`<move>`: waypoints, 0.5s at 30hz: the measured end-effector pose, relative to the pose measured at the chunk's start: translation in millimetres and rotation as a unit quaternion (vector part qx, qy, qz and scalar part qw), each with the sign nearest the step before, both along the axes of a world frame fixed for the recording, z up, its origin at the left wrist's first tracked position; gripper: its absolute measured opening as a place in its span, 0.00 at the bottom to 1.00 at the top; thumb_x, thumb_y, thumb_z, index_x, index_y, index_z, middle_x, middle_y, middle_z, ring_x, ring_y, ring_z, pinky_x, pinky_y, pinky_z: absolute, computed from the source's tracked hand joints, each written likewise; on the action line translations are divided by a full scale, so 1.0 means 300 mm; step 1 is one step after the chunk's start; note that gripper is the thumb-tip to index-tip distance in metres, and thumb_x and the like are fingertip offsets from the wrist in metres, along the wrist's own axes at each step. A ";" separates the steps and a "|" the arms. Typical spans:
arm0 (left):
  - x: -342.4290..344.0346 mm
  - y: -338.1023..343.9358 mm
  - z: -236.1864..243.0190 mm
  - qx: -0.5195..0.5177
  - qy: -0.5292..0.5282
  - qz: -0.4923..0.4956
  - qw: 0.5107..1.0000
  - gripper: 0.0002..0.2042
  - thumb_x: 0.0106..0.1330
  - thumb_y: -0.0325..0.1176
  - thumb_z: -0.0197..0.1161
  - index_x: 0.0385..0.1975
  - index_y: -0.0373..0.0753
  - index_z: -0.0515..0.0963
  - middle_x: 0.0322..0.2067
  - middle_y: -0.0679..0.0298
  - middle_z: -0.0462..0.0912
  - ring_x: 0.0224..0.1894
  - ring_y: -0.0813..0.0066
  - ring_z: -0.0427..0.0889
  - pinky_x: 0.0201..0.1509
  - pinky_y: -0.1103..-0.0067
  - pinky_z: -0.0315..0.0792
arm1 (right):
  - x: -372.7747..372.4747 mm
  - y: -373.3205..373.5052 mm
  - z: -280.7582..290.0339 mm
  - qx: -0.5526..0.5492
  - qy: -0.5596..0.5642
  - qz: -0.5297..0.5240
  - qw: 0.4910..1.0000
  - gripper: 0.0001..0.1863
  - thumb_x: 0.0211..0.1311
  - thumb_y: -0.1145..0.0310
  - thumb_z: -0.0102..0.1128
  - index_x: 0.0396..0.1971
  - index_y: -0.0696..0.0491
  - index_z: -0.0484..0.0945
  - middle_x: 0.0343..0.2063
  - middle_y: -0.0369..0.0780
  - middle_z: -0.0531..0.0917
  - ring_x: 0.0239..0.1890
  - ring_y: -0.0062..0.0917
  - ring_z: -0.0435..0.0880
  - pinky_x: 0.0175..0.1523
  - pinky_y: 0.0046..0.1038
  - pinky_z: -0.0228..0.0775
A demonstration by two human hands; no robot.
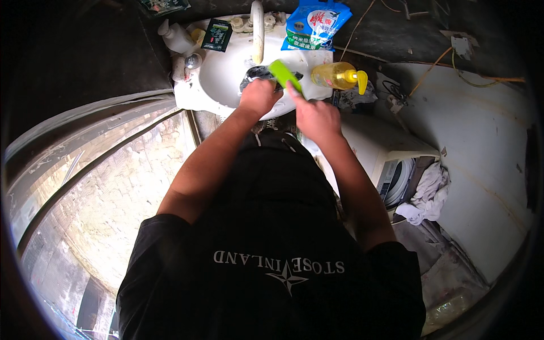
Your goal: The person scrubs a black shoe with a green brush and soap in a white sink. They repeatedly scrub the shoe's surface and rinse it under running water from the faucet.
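Observation:
A white washbasin [212, 85] stands in front of me with a pale tap [258, 37] over it. Inside lies a dark item with whitish foam or light patches [256, 73], possibly a shoe; its exact kind is unclear. My left hand [260, 97] is closed on its near side. My right hand [317, 117] grips a bright green brush [281, 73], one finger stretched along the handle. The brush head is over the dark item, and its bristles are hidden underneath.
Right of the basin is a yellow pump bottle [337, 75], lying on its side or tilted. A blue detergent bag [317, 25], a dark green packet [217, 35] and a white pump bottle [177, 38] sit along the back. A white appliance [362, 136] and crumpled cloth [428, 192] are at right.

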State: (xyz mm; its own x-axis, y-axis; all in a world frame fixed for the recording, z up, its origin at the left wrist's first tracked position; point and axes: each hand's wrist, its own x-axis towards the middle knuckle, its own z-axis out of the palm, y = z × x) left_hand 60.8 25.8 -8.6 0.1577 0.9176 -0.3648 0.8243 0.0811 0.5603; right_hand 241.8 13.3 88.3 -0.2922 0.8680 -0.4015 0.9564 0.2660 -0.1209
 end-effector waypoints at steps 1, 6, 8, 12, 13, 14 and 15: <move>-0.005 -0.003 -0.007 0.010 -0.006 0.011 1.000 0.17 0.65 0.47 0.65 0.34 0.37 0.85 0.33 0.47 0.86 0.37 0.46 0.86 0.46 0.58 0.81 | 0.007 0.020 0.001 -0.005 -0.008 -0.024 1.000 0.34 0.66 0.64 0.55 0.72 0.22 0.64 0.19 0.45 0.84 0.23 0.44 0.85 0.34 0.47 0.79; -0.052 -0.016 -0.012 0.042 -0.056 0.037 0.997 0.16 0.63 0.45 0.67 0.33 0.36 0.84 0.28 0.46 0.84 0.34 0.44 0.84 0.43 0.59 0.80 | 0.043 0.030 -0.051 0.024 0.113 -0.071 0.991 0.30 0.70 0.63 0.54 0.71 0.30 0.67 0.26 0.48 0.84 0.29 0.42 0.87 0.37 0.41 0.78; -0.094 -0.019 -0.001 0.029 -0.071 0.033 0.996 0.16 0.63 0.45 0.67 0.33 0.35 0.85 0.31 0.45 0.85 0.36 0.44 0.85 0.46 0.58 0.80 | 0.050 0.026 -0.059 0.033 0.225 -0.072 0.971 0.26 0.73 0.63 0.54 0.69 0.33 0.71 0.22 0.47 0.81 0.25 0.35 0.85 0.34 0.36 0.76; -0.140 -0.045 0.005 0.037 -0.117 0.033 0.992 0.16 0.63 0.43 0.68 0.34 0.33 0.84 0.30 0.43 0.84 0.35 0.43 0.84 0.45 0.60 0.80 | 0.068 0.092 -0.116 -0.180 0.407 -0.281 0.850 0.22 0.76 0.65 0.56 0.67 0.38 0.75 0.19 0.29 0.67 0.24 0.12 0.61 0.31 0.20 0.62; -0.149 -0.059 0.009 0.028 -0.130 0.046 0.990 0.15 0.62 0.42 0.69 0.35 0.33 0.85 0.30 0.43 0.84 0.35 0.43 0.84 0.44 0.61 0.79 | 0.058 0.085 -0.104 -0.182 0.416 -0.270 0.849 0.22 0.76 0.65 0.56 0.67 0.38 0.74 0.19 0.28 0.67 0.24 0.12 0.61 0.31 0.20 0.62; -0.161 -0.074 0.013 0.020 -0.143 0.058 0.988 0.15 0.62 0.41 0.69 0.36 0.33 0.85 0.29 0.43 0.84 0.34 0.43 0.84 0.43 0.61 0.79 | 0.045 0.066 -0.087 -0.184 0.425 -0.259 0.848 0.22 0.76 0.65 0.56 0.67 0.39 0.74 0.19 0.27 0.67 0.24 0.11 0.61 0.31 0.20 0.62; -0.171 -0.084 0.014 0.012 -0.155 0.073 0.985 0.15 0.62 0.40 0.69 0.37 0.32 0.85 0.28 0.43 0.83 0.34 0.43 0.84 0.42 0.62 0.79 | 0.032 0.053 -0.074 -0.188 0.434 -0.246 0.846 0.22 0.76 0.66 0.56 0.68 0.39 0.74 0.20 0.26 0.67 0.24 0.11 0.61 0.31 0.19 0.62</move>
State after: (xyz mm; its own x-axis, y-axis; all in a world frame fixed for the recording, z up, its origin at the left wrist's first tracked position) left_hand 9.5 0.5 -4.5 0.1246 0.9462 -0.2985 0.5937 0.1699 0.7865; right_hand 251.4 29.0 66.1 -0.2582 0.8291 -0.4959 0.4478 -0.3521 -0.8219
